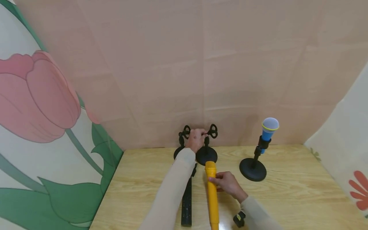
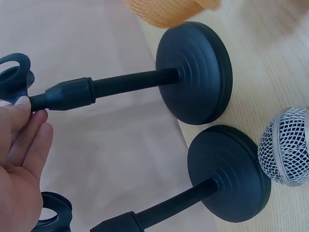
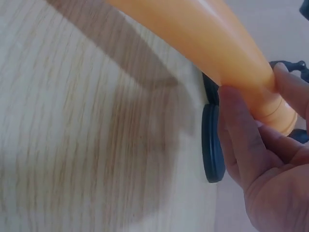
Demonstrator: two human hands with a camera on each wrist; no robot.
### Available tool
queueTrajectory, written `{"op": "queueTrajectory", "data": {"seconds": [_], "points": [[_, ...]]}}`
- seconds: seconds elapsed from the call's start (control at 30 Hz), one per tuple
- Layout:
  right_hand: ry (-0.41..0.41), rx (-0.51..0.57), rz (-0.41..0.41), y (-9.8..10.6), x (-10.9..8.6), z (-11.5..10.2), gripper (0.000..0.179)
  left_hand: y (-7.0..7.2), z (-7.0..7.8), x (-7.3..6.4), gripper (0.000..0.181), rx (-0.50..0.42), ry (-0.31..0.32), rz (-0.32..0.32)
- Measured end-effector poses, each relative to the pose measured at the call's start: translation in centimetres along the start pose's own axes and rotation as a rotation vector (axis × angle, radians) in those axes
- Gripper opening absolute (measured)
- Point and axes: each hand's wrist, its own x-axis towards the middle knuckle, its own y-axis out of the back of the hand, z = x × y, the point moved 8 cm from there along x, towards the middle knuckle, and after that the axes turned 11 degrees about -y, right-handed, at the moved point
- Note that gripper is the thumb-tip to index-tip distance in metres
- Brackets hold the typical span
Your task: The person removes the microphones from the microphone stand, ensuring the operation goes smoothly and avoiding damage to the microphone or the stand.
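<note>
My left hand (image 1: 196, 140) pinches the neck of a black microphone stand (image 2: 195, 72) just below its clip, between thumb and fingers. To the left of it is a second black stand (image 2: 229, 174), partly behind my hand in the head view. My right hand (image 1: 228, 184) holds a yellow microphone (image 1: 212, 201) by its upper part, its head close to the base of the gripped stand. A black microphone (image 1: 187, 204) lies on the table to the left of the yellow one. Its silver mesh head (image 2: 289, 147) shows in the left wrist view.
On the right, a third stand (image 1: 253, 171) carries a blue microphone (image 1: 266, 135) with a pale head, tilted up. The wooden table (image 1: 296, 191) ends at a pinkish cloth backdrop (image 1: 161, 95). Flower-patterned walls flank both sides.
</note>
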Motion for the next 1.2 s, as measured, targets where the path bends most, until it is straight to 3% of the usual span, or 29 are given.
{"op": "queueTrajectory", "data": {"seconds": [0.47, 0.67, 1.2], "points": [[0.026, -0.135, 0.073, -1.3, 1.1, 0.1, 0.026, 0.2, 0.0, 0.4, 0.018, 0.012, 0.011, 0.007], [-0.019, -0.186, 0.074, -1.2, 1.6, 0.5, 0.029, 0.1, -0.2, 0.4, 0.019, 0.032, 0.038, -0.006], [-0.065, -0.227, 0.08, -1.4, 2.6, 1.2, 0.033, 0.2, 0.3, 0.5, 0.019, 0.085, 0.009, 0.019]]}}
